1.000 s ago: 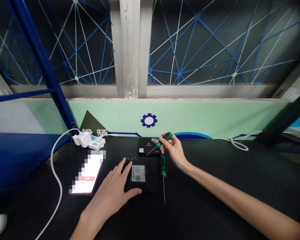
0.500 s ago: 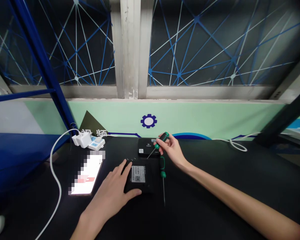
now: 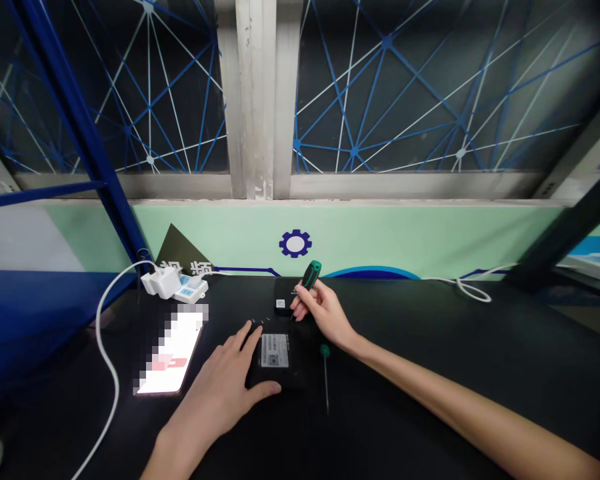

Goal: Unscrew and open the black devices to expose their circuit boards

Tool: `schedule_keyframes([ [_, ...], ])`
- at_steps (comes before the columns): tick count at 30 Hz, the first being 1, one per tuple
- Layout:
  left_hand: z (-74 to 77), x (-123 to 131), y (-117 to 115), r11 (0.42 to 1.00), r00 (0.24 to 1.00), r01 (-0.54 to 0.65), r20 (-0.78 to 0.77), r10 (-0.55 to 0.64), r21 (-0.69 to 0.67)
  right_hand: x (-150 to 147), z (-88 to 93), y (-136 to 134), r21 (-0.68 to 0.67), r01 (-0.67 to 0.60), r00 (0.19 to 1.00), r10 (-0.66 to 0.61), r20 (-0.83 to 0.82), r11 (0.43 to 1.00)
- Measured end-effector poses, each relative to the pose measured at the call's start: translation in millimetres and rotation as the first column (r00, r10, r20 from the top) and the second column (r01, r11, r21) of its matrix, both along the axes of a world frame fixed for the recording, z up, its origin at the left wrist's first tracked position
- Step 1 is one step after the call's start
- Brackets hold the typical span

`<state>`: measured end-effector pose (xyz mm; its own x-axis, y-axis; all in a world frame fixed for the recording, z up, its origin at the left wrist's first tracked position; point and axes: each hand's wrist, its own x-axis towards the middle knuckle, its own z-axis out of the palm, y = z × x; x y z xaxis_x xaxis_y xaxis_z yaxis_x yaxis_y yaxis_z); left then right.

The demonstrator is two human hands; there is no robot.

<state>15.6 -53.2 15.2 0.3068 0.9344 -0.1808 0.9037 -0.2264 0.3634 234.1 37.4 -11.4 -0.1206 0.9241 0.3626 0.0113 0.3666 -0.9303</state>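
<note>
My left hand (image 3: pixel 225 380) spans a flat black box (image 3: pixel 293 372) lying on the table, fingers at its far left side and thumb along its near edge. A printed white label (image 3: pixel 275 351) shows on the box's top. In my right hand (image 3: pixel 327 313) is a screwdriver (image 3: pixel 311 273) with a green and black handle, fingers closed round it and its handle steeply upright. Its tip is hard to make out, near the box's far right corner. A second screwdriver (image 3: pixel 326 377) lies right of the box; my right hand hides part of its handle.
Behind the box sits another black device (image 3: pixel 281 288), partly covered by my right hand. Several tiny screws (image 3: pixel 261 321) lie near my left fingertips. A lit phone (image 3: pixel 173 353), a power strip with chargers (image 3: pixel 187 288) and a white cable (image 3: pixel 111 373) are at left.
My right hand has moved left and down, bringing the screwdriver's tip to the box's far right corner and tilting its handle more upright. My left hand stays on the box.
</note>
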Motion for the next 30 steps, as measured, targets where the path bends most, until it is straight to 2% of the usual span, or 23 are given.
schedule_keyframes([
  [9,2.9,-3,1,0.999,1.0,0.005,0.023,-0.004,-0.045,-2,-2.7,8,-0.147,-0.005,0.995,-0.01,-0.103,0.989],
  [15,-6.5,-7,2,1.0,0.999,0.018,0.036,-0.018,0.011,1,-0.3,11,-0.203,-0.024,0.996,0.007,-0.088,0.979],
  [19,-10.2,-8,3,0.999,0.999,0.023,0.029,-0.024,0.043,3,4.1,10,-0.176,-0.052,0.999,0.05,-0.018,0.983],
  [24,-2.9,-3,2,1.0,1.0,0.0,0.013,0.0,0.004,2,2.4,5,-0.078,-0.046,0.997,0.051,0.063,0.996],
  [27,3.7,1,2,0.999,1.0,-0.015,0.011,0.015,-0.047,-1,0.9,3,-0.084,-0.047,0.998,0.05,0.035,0.995],
  [30,6.2,2,2,0.999,1.0,-0.018,0.013,0.019,-0.041,-3,0.6,3,-0.136,-0.035,0.999,0.029,-0.04,0.99],
])
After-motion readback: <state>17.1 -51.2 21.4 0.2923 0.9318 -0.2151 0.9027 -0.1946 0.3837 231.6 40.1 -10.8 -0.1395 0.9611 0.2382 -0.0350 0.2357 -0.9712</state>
